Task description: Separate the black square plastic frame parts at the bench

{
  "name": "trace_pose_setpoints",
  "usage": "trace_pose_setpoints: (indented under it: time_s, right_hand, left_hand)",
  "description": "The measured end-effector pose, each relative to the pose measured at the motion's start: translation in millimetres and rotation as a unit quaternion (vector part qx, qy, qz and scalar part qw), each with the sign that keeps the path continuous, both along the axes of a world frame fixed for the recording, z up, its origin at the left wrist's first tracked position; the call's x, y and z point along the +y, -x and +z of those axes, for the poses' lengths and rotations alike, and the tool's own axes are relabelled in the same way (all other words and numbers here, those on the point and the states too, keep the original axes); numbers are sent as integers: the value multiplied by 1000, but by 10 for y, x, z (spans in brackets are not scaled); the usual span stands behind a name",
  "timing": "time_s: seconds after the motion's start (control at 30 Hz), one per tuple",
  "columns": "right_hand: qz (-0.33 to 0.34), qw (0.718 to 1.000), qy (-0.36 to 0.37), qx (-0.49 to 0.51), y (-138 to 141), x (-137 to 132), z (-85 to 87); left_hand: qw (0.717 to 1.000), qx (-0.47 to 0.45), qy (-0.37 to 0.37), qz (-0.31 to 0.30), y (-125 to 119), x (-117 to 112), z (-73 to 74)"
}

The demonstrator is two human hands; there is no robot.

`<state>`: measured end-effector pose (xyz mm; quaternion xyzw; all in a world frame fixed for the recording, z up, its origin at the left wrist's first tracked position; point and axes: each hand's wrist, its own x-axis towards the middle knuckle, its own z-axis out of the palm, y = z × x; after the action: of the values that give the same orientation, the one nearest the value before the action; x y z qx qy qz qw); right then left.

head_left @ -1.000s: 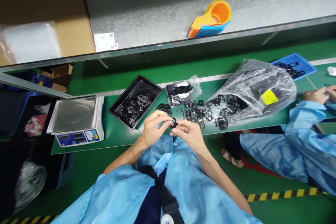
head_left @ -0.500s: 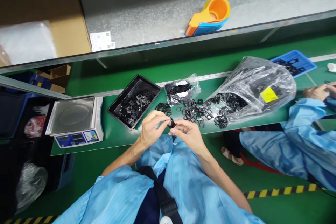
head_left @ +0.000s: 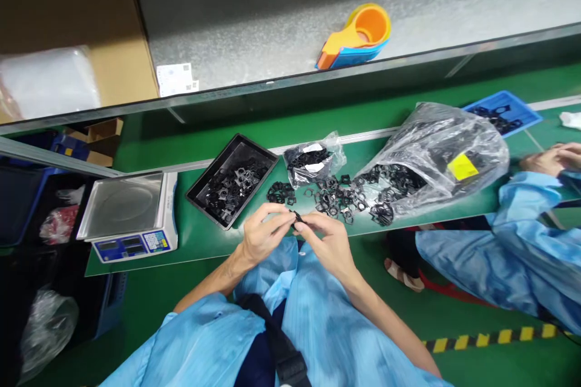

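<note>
Between my fingertips is a small black plastic part (head_left: 297, 218), held over the front edge of the green table. My left hand (head_left: 265, 231) pinches it from the left, and my right hand (head_left: 327, 240) pinches it from the right. The fingers cover much of its shape. Just beyond my hands lie loose black plastic clips (head_left: 338, 196) in a pile, with a smaller cluster (head_left: 280, 192) to their left. A black tray (head_left: 195, 192) with many similar parts stands left of my hands.
A digital scale (head_left: 129, 211) stands at the left. A small plastic bag of parts (head_left: 311, 163) and a large open bag (head_left: 447, 145) lie behind the pile. Farther right are a blue tray (head_left: 529, 115) and a co-worker's hands (head_left: 547, 160). Orange tape dispensers (head_left: 356, 33) rest on the shelf.
The black part has turned between my fingers and now shows a thinner side. Both hands stay in nearly the same place, while the whole view has shifted slightly.
</note>
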<state>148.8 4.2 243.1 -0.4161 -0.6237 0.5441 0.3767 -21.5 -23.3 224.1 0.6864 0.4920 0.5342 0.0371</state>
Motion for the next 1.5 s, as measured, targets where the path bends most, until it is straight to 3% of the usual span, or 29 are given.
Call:
trace_pose_setpoints:
  time_s: [0.17, 0.4, 0.67, 0.8, 0.97, 1.23, 1.5]
  right_hand:
    - [-26, 990, -133, -51, -25, -17, 62]
    - [-14, 980, -190, -62, -20, -2, 58]
    - [-3, 982, -179, -68, -47, -3, 37]
    - [4, 983, -170, -66, -55, 15, 13]
    - [9, 980, -180, -80, -100, 9, -5]
    - [-7, 980, -160, -117, -146, 81, -83]
    - [-7, 983, -148, -111, -198, 144, -81]
  left_hand:
    - [996, -85, 25, -6, -22, 3, 79]
    - [992, -116, 50, -17, -3, -10, 87]
    - [989, -119, 79, -26, 1, -5, 112]
    - [978, -154, 134, -37, 0, -13, 88]
    - [965, -186, 180, -50, -38, -35, -32]
    - [975, -150, 161, -40, -143, 91, -239]
    - [942, -231, 241, -37, -191, 184, -345]
